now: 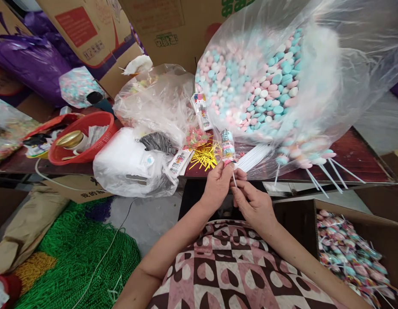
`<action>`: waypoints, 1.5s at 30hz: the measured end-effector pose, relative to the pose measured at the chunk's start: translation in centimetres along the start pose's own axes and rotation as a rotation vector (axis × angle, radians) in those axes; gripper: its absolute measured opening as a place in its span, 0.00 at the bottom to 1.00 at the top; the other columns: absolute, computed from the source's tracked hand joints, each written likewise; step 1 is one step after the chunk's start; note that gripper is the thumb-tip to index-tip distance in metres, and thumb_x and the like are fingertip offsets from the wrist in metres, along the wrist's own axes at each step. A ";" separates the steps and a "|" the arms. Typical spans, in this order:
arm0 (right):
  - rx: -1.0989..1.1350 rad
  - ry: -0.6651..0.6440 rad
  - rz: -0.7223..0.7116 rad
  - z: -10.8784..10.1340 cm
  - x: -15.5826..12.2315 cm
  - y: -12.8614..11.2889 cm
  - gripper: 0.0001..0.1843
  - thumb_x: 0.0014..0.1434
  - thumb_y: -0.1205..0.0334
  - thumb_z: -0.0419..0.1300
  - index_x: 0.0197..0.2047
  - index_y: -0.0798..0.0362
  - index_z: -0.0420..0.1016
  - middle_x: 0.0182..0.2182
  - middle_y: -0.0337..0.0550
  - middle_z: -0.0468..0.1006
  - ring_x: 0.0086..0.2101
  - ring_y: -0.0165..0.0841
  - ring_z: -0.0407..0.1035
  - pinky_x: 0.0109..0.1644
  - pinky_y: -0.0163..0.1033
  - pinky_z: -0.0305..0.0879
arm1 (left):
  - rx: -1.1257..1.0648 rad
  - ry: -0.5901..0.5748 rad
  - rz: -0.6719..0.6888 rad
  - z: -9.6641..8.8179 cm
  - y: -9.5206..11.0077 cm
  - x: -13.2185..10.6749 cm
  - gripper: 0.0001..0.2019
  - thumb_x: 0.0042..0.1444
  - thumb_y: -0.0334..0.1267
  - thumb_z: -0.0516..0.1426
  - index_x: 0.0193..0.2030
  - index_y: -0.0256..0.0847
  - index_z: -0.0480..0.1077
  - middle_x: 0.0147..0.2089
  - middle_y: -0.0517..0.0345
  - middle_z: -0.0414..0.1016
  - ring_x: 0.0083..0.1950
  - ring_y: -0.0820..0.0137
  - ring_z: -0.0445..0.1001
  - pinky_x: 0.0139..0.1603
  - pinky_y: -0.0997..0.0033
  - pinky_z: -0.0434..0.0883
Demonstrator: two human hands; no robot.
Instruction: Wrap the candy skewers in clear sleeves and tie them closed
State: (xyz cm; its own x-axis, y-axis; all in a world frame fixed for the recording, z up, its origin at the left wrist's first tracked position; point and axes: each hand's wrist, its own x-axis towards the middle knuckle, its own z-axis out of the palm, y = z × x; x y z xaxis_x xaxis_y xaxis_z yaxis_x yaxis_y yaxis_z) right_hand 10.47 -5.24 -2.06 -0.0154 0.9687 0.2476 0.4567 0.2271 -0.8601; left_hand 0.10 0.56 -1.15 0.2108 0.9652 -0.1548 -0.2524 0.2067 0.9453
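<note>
Just past the table's front edge, my left hand (218, 184) is closed round the lower end of a wrapped marshmallow lollipop (228, 143), pinching the gathered wrapper. The lollipop points away from me, and its printed clear wrapper shows blue and pink candy inside. My right hand (255, 204) is closed with thumb and fingertips at the white stick (235, 178) below the wrapper. Yellow twist ties (204, 156) lie in a loose pile left of the lollipop. To its right is a bundle of white sticks (255, 156).
A big clear bag of pink, white and blue candies (272, 94) fills the back right. Unwrapped lollipops (306, 156) overhang the table edge. Printed wrappers (180, 162), a white plastic bag (121, 159) and a red basket (84, 148) stand left. Wrapped lollipops (350, 253) fill a floor carton.
</note>
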 end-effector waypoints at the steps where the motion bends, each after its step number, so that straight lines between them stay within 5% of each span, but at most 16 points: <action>1: 0.031 -0.016 0.032 -0.2 0.1 0.0 0.12 0.64 0.58 0.53 0.43 0.53 0.75 0.18 0.35 0.71 0.19 0.28 0.65 0.27 0.34 0.62 | -0.019 0.000 0.007 -0.1 -0.1 0.1 0.13 0.59 0.47 0.54 0.34 0.38 0.70 0.30 0.56 0.77 0.30 0.71 0.75 0.33 0.71 0.72; 5: 0.433 -0.061 0.291 -1.0 1.1 -0.3 0.16 0.64 0.50 0.53 0.42 0.52 0.75 0.20 0.36 0.72 0.20 0.29 0.66 0.27 0.34 0.64 | -0.074 -0.022 0.071 -0.5 -0.8 0.1 0.14 0.56 0.47 0.58 0.41 0.40 0.74 0.28 0.59 0.75 0.30 0.73 0.73 0.36 0.73 0.71; 9: 0.919 -0.160 0.475 -1.2 2.3 -0.6 0.21 0.61 0.44 0.56 0.31 0.54 0.73 0.24 0.41 0.75 0.22 0.28 0.68 0.27 0.34 0.66 | -0.021 -0.197 -0.023 -1.0 -0.7 -0.4 0.20 0.57 0.51 0.56 0.49 0.40 0.74 0.19 0.66 0.64 0.22 0.74 0.67 0.31 0.72 0.70; 12: 1.071 -0.172 0.539 -0.8 2.5 -1.0 0.20 0.57 0.46 0.62 0.25 0.54 0.69 0.19 0.35 0.71 0.15 0.21 0.57 0.19 0.30 0.57 | 0.131 -0.218 0.091 -1.2 -0.1 -0.5 0.17 0.59 0.48 0.55 0.47 0.40 0.76 0.30 0.58 0.75 0.42 0.67 0.75 0.53 0.67 0.69; 15: 1.103 -0.047 0.599 -0.2 2.3 -1.3 0.19 0.51 0.47 0.68 0.28 0.52 0.66 0.13 0.26 0.60 0.13 0.18 0.42 0.15 0.26 0.40 | 0.211 -0.249 0.183 -1.3 0.3 -0.4 0.16 0.62 0.45 0.51 0.46 0.39 0.76 0.45 0.53 0.78 0.56 0.64 0.70 0.65 0.64 0.60; 21: 0.954 0.057 0.574 0.2 2.0 -0.6 0.21 0.52 0.44 0.65 0.27 0.51 0.63 0.12 0.25 0.55 0.14 0.20 0.41 0.16 0.29 0.39 | 0.185 -0.233 0.134 -1.2 -0.4 -0.5 0.11 0.59 0.44 0.55 0.38 0.40 0.76 0.43 0.55 0.78 0.52 0.64 0.72 0.62 0.65 0.62; 24: 0.804 0.079 0.494 0.0 1.9 0.1 0.21 0.53 0.43 0.64 0.28 0.52 0.66 0.13 0.26 0.52 0.15 0.21 0.42 0.17 0.30 0.38 | 0.034 -0.228 0.108 -1.2 -0.7 -0.6 0.12 0.57 0.45 0.58 0.42 0.41 0.77 0.45 0.56 0.78 0.52 0.65 0.73 0.61 0.66 0.64; 28: 0.743 -0.018 0.480 -0.3 1.8 0.6 0.25 0.52 0.39 0.63 0.23 0.52 0.64 0.13 0.26 0.49 0.15 0.20 0.40 0.17 0.30 0.35 | 0.011 -0.239 0.105 -1.4 -0.6 -0.6 0.14 0.56 0.46 0.59 0.44 0.40 0.78 0.45 0.53 0.80 0.50 0.65 0.75 0.59 0.65 0.66; 33: 0.647 -0.105 0.488 -1.2 1.6 0.5 0.22 0.56 0.42 0.61 0.26 0.54 0.69 0.15 0.33 0.65 0.15 0.22 0.51 0.16 0.30 0.45 | -0.034 -0.229 0.054 -1.6 -1.1 -0.6 0.15 0.54 0.47 0.61 0.44 0.41 0.79 0.43 0.54 0.80 0.48 0.65 0.76 0.58 0.64 0.66; 38: 0.259 0.098 0.247 -1.4 0.7 0.1 0.20 0.64 0.50 0.54 0.54 0.52 0.72 0.29 0.40 0.78 0.22 0.29 0.69 0.27 0.35 0.68 | -0.271 -0.059 0.026 -0.8 -1.5 -0.2 0.13 0.53 0.45 0.63 0.41 0.42 0.79 0.43 0.56 0.80 0.49 0.68 0.75 0.59 0.67 0.65; 42: -0.254 0.179 -0.070 -0.7 0.5 0.4 0.19 0.64 0.58 0.54 0.56 0.52 0.72 0.45 0.52 0.81 0.44 0.41 0.77 0.47 0.43 0.73 | -0.309 -0.027 -0.001 -0.3 -1.9 -0.2 0.13 0.50 0.44 0.65 0.39 0.40 0.79 0.43 0.55 0.80 0.48 0.68 0.75 0.59 0.66 0.65; 45: -0.423 0.212 -0.152 -0.3 0.8 1.0 0.19 0.65 0.60 0.53 0.57 0.53 0.73 0.46 0.53 0.81 0.43 0.42 0.78 0.45 0.42 0.74 | -0.306 -0.055 -0.008 0.0 -2.2 -0.6 0.12 0.50 0.43 0.64 0.39 0.40 0.79 0.42 0.55 0.81 0.48 0.68 0.75 0.59 0.65 0.65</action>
State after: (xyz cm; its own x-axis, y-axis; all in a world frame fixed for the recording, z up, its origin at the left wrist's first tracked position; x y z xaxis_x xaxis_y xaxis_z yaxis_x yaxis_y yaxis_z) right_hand 11.14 -4.24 -2.55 0.0513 0.8761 0.4793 0.7851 0.2612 -0.5615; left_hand 0.51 -0.48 -3.09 0.2629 0.9548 -0.1385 -0.5214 0.2613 0.8123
